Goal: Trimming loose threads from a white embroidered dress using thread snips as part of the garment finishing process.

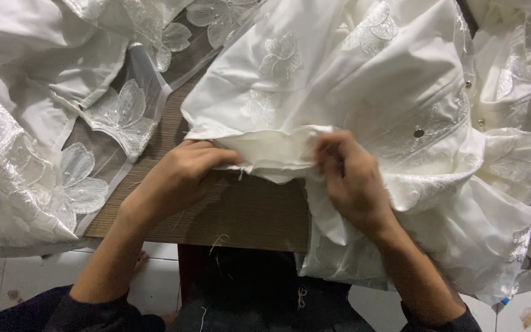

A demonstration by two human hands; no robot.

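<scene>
A person seen from above works at a wooden table [241,215], both bare hands on a white garment [351,80] that fills the centre and right of the frame. The left hand [179,175], at centre left, has its fingers curled closed, pinching a folded edge of the white cloth against the table. The right hand [351,178], just right of centre, is also closed, its fingertips gripping the same folded edge a little way along. Between the two hands the edge is bunched into a thick, creased fold. The garment is satin-like, with embroidered flowers [278,55] near the top centre and a small round metal button [418,133] to the right of the right hand. More of it hangs over the table's near edge at lower right. In the upper left lies sheer fabric with lace petals [124,114], spread over the table. At the bottom, dark sleeves [87,313] cover the forearms, above a pale tiled floor [7,276].
</scene>
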